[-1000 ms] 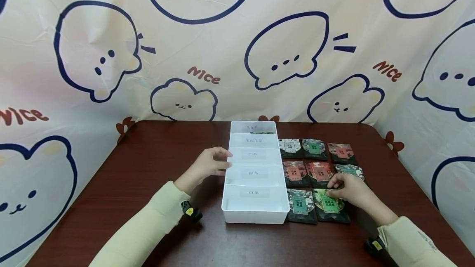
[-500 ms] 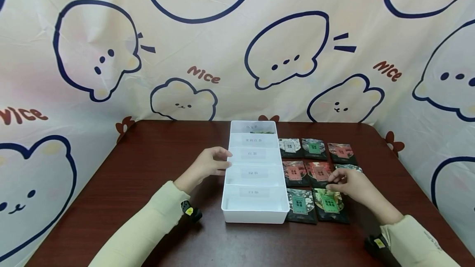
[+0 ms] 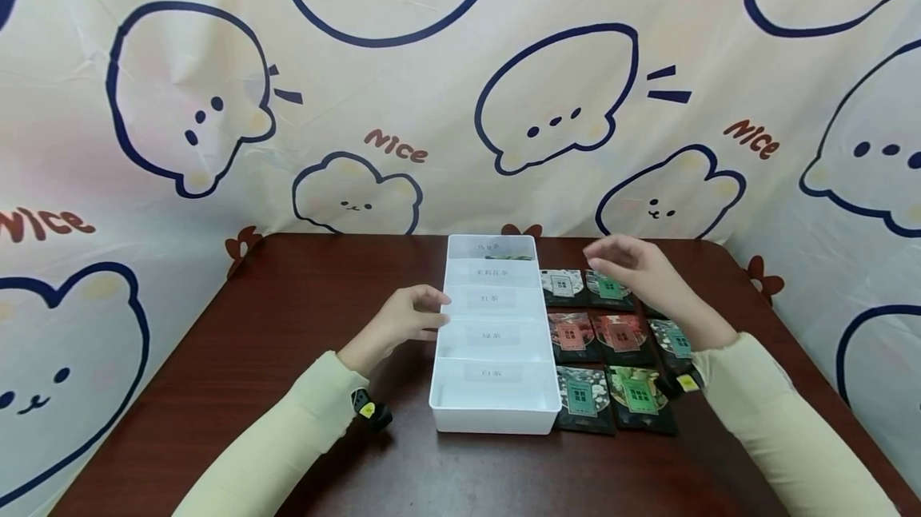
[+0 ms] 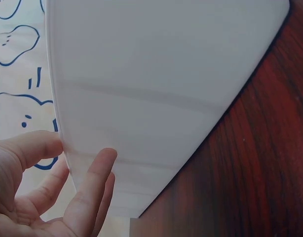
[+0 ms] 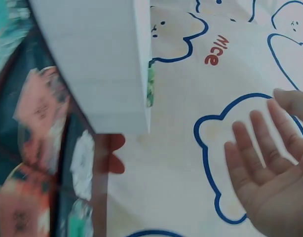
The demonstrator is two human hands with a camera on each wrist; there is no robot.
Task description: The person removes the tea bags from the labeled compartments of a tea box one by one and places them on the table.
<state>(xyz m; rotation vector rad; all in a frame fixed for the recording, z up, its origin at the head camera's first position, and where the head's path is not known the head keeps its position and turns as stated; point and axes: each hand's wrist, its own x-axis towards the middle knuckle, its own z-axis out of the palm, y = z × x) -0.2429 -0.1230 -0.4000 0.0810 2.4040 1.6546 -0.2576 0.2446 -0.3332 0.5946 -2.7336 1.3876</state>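
A long white box [image 3: 496,421] with labelled compartments stands in the middle of the table. My left hand [image 3: 397,319] touches its left side with fingertips near the rim; in the left wrist view the fingers [image 4: 90,190] lie fairly straight along the outer wall. A thin green-edged packet [image 3: 509,257] sits in the rearmost compartment. My right hand [image 3: 651,273] hovers over the back packets to the right of the box, holding nothing, its fingers extended in the right wrist view. Below it are a green-labelled packet [image 3: 608,288] and a white-labelled packet [image 3: 562,285].
Rows of dark packets lie right of the box: red-labelled packets [image 3: 572,335], a teal-labelled packet [image 3: 583,397], a bright green packet [image 3: 639,395] and another teal one [image 3: 669,339], partly behind the right wrist. A patterned cloth [image 3: 446,101] hangs behind the brown table [image 3: 324,277].
My right hand has lifted from beside the front green packet and moved away from me and leftward, over the back row. My left hand and the box have stayed put.
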